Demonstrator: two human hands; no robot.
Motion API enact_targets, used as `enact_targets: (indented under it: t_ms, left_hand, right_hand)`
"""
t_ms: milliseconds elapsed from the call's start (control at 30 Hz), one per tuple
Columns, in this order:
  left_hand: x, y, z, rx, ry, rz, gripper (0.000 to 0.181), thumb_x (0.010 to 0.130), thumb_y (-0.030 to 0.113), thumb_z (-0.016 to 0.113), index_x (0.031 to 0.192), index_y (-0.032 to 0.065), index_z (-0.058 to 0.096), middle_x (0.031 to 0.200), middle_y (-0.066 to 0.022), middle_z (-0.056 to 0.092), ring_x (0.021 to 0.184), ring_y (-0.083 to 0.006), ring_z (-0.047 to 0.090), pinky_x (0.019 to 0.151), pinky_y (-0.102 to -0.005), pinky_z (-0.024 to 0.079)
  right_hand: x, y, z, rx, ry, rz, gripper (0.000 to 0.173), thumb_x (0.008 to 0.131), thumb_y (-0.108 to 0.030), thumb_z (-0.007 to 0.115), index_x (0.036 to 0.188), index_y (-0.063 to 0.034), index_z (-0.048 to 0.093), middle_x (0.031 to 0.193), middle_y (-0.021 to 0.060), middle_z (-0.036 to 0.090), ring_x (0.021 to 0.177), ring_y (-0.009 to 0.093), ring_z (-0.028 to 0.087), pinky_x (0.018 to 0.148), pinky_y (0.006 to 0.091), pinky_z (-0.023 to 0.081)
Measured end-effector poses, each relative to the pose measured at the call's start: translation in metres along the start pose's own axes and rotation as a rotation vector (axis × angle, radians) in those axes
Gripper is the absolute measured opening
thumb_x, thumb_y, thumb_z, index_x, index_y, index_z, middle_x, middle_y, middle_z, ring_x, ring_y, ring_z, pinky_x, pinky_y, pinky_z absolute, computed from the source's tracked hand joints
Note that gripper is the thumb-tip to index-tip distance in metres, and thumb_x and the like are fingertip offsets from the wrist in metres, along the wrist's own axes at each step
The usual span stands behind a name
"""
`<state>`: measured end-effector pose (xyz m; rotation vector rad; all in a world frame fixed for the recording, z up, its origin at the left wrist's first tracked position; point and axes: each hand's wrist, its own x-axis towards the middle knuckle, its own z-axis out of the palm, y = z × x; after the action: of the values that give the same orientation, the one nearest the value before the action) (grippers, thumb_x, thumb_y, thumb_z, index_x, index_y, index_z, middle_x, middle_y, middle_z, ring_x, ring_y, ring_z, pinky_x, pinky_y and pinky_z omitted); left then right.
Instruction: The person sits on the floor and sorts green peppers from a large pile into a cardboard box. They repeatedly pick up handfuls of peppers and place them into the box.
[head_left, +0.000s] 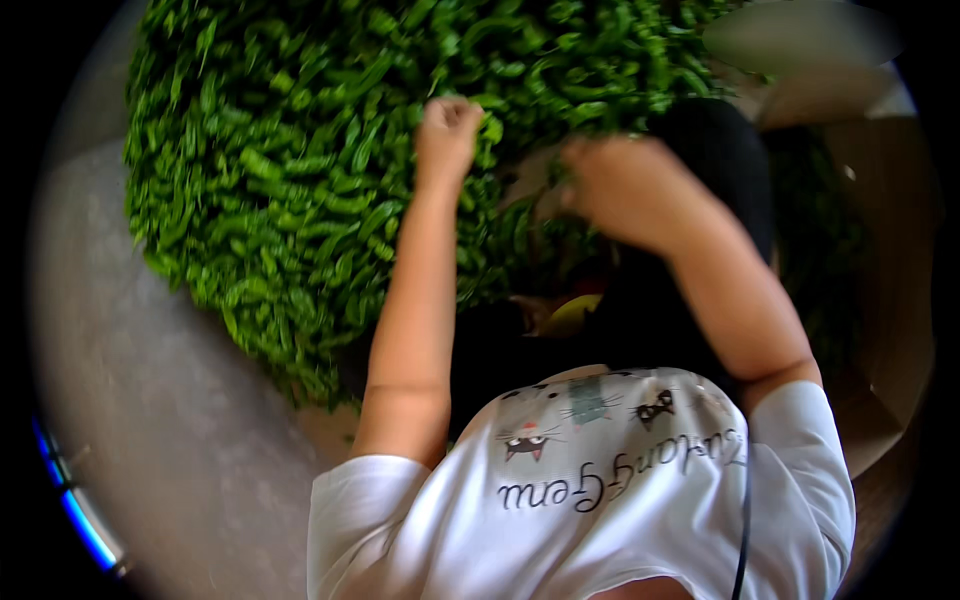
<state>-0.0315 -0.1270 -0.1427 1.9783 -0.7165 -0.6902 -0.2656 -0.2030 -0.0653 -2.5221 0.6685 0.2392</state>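
A large heap of green chili peppers (300, 172) spreads before me from the top of the view down to my lap. My left hand (448, 131) is over the middle of the heap with its fingers curled; whether a pepper is between them cannot be told. To its right, my right hand (611, 184) is blurred above a hollow at the heap's edge, beside my dark-clothed knee. A green piece shows by its fingertips, but whether it is held is unclear.
Grey floor (165, 375) runs along the left side of the heap. At the right stands an open cardboard box (889, 247) with dark green contents in shadow. A blurred pale rounded object (802, 37) is at the upper right. Something yellow (571, 316) lies between my legs.
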Motion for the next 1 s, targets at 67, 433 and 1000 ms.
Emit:
enact_targets:
  t_ms: [67,433,1000]
  left_hand:
    - [-0.017,-0.093,0.001,0.348,-0.162,-0.152,0.027,0.080,0.024,0.072,0.093,0.0019,0.066,0.083,-0.0072,0.066,0.070,-0.0167,0.061,0.064,-0.0325,0.049]
    - [-0.117,-0.288,0.133,1.081,-0.732,0.278,0.042,0.070,0.017,0.073,0.106,0.0022,0.056,0.111,-0.0183,0.058,0.104,-0.0321,0.058,0.084,-0.0463,0.050]
    - [-0.026,-0.239,0.182,0.822,-0.359,0.174,0.070,0.070,0.004,0.068,0.133,0.0234,0.046,0.143,-0.0198,0.038,0.111,-0.0425,0.053,0.075,-0.0471,0.053]
  right_hand:
    - [0.010,0.004,-0.028,0.346,0.417,-0.010,0.027,0.090,-0.019,0.061,0.111,-0.0025,0.063,0.091,0.0133,0.068,0.082,0.022,0.065,0.072,0.0329,0.051]
    - [0.035,-0.004,-0.044,0.991,0.437,0.062,0.022,0.096,-0.011,0.051,0.109,0.0034,0.061,0.088,0.0065,0.064,0.078,0.009,0.053,0.071,0.0233,0.040]
    - [0.060,-0.023,-0.045,1.162,0.374,0.239,0.021,0.095,-0.013,0.050,0.105,0.0057,0.055,0.083,0.0097,0.058,0.073,0.011,0.049,0.067,0.0231,0.037]
